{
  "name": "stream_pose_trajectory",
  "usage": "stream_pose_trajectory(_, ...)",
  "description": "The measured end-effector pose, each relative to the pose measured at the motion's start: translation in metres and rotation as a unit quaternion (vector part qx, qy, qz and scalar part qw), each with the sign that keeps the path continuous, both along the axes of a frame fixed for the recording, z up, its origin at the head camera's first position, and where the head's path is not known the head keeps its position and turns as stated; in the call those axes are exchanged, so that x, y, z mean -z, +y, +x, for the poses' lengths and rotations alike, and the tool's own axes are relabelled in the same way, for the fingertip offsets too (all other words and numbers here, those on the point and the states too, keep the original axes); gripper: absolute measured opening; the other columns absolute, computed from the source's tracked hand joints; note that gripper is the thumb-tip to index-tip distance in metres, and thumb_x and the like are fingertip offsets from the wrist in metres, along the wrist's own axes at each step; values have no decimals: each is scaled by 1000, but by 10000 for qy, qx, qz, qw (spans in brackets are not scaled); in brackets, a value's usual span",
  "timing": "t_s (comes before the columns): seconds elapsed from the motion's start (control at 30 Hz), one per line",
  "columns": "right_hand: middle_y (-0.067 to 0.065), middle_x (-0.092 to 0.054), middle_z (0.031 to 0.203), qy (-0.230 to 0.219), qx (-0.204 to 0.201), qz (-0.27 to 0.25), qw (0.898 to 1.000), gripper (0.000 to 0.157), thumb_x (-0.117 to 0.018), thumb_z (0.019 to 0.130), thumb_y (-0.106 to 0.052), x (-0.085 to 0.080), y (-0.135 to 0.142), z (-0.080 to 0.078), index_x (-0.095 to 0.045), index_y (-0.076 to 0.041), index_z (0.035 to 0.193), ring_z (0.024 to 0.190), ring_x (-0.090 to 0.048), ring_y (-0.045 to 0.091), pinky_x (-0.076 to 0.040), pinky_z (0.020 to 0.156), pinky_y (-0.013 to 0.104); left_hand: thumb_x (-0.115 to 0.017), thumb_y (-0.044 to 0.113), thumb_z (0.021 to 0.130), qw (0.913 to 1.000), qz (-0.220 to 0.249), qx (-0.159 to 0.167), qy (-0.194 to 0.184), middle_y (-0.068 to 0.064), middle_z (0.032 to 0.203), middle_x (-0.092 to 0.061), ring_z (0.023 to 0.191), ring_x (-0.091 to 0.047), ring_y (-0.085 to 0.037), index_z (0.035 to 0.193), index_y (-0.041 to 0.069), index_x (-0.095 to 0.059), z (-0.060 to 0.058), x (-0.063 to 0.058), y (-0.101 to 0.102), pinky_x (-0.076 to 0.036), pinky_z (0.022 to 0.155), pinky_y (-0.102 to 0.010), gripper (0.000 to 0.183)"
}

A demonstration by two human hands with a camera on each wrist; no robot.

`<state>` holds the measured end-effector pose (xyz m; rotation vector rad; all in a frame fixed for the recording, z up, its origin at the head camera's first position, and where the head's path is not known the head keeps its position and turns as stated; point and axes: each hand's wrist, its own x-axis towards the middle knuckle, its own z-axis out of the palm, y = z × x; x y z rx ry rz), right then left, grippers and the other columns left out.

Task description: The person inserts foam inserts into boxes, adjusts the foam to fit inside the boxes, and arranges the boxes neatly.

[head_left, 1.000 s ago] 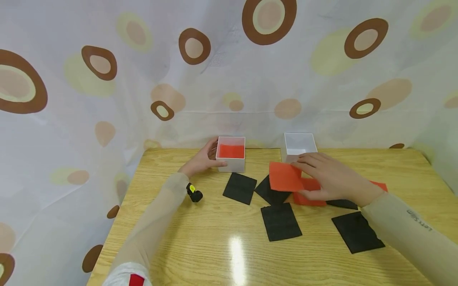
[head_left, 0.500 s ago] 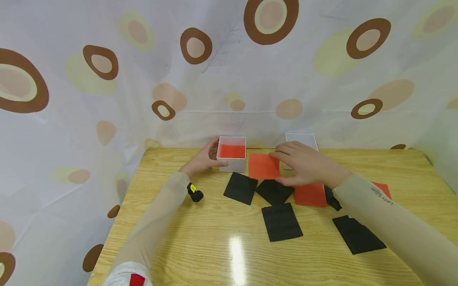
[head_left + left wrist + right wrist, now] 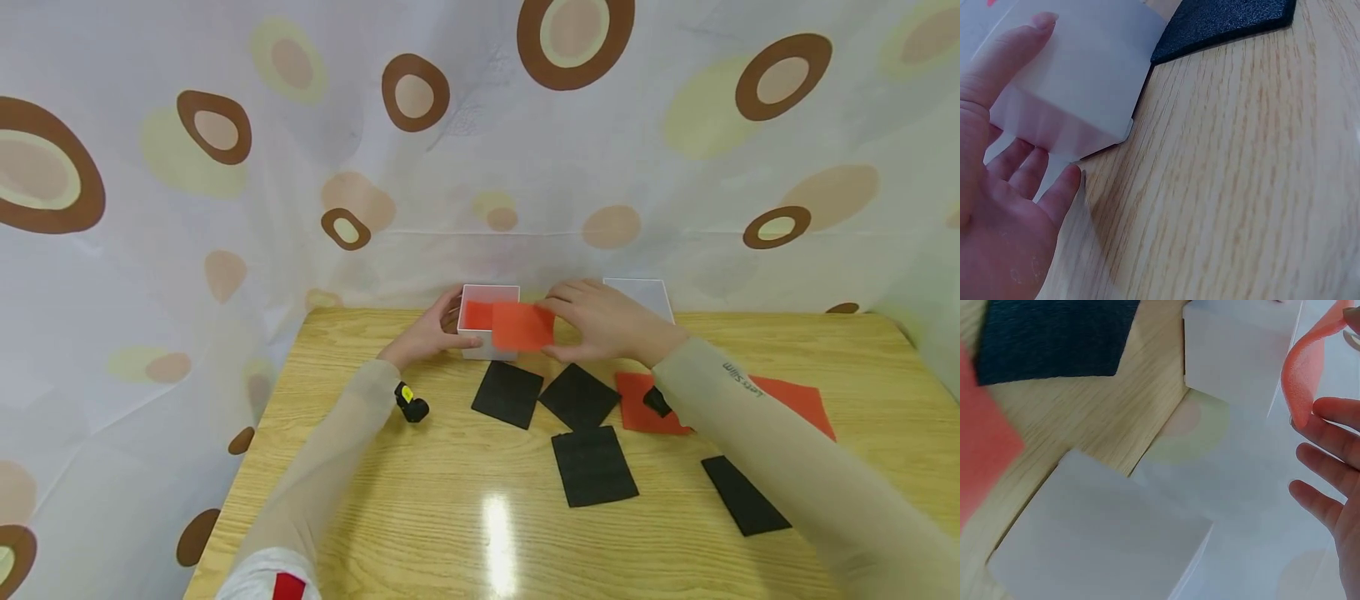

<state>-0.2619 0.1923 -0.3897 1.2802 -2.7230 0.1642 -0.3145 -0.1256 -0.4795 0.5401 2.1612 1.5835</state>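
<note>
My left hand [image 3: 429, 332] holds a white open-topped box [image 3: 1085, 56] at its left side, thumb on the front wall and fingers round the side. Red material [image 3: 477, 315] lies inside that box. Between thumb and fingers my right hand [image 3: 600, 321] pinches a red felt-like square [image 3: 522, 326], which hangs in front of the box's right part and hides some of it. The right wrist view shows this square [image 3: 1304, 378] bent into a curve. A second white box [image 3: 647, 296] stands behind my right hand, partly covered by it.
Several black squares lie on the wooden table [image 3: 360, 500], among them one black square [image 3: 507, 394] before the left box. Red squares [image 3: 641, 408] lie partly under my right forearm. A patterned curtain [image 3: 525, 167] hangs along the back.
My right hand has carried the red square leftward from above the other squares to the left box. My left hand stays on the box.
</note>
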Motion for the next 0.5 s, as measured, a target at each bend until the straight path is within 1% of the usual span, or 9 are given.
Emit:
stream_pose_trajectory(0.13, 13, -66, 125, -79, 76, -69, 9999, 63, -67, 92, -50, 2, -8, -10, -66, -3, 134, 120, -58, 35, -43, 112, 53, -81, 10, 92, 10000, 3, -2, 11, -4, 172, -22, 157, -26, -25, 168, 19, -10, 1, -2, 0, -35, 121, -41, 104)
stream_pose_trajectory(0.27, 13, -67, 125, -112, 59, -209, 9997, 63, -68, 92, -48, 0, -15, -19, -65, -2, 134, 119, -59, 35, -45, 111, 52, -80, 10, 92, 10000, 27, 32, -46, -5, 172, -22, 157, -27, -25, 168, 19, -9, 1, -3, 0, -36, 121, -41, 104)
stream_pose_trajectory(0.5, 13, -66, 129, -177, 192, -253, 9993, 64, -69, 92, -50, -7, -30, -31, -65, -3, 135, 125, -57, 35, -41, 114, 52, -82, 10, 91, 9997, 219, 116, -73, -2, 171, -25, 156, -28, -24, 168, 23, -12, -3, 3, -2, -37, 121, -42, 104)
